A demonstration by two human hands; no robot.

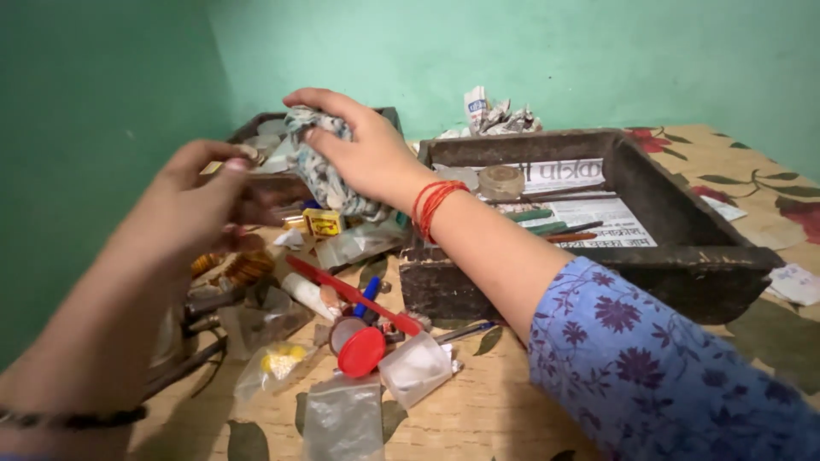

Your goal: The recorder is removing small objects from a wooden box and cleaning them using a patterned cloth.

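Right hand: the right hand [363,149], upper middle of the frame, is clamped on a crumpled patterned cloth [323,175], fingers curled over its top
Left hand: the left hand [201,192], left of centre, is blurred; fingers look drawn together near the cloth's edge, perhaps pinching something small, but I cannot tell for sure
Cloth: held up in the air above the clutter, between a small dark tray [256,128] behind it and a big wooden tray [683,256] to its right
Big tray: lined with newspaper, holding a few pencils [547,226] and a round lid
Clutter: lower middle of the frame, on a flowered tablecloth [504,401], lie a red toothbrush [354,294], a red cap [361,352], small plastic bags [342,418] and a yellow box [323,222]
Step in hand: judging by the grip, the cloth is being lifted or unbundled over the pile
Next move calls for: likely both hands on the cloth, kept clear of the loose bits underneath
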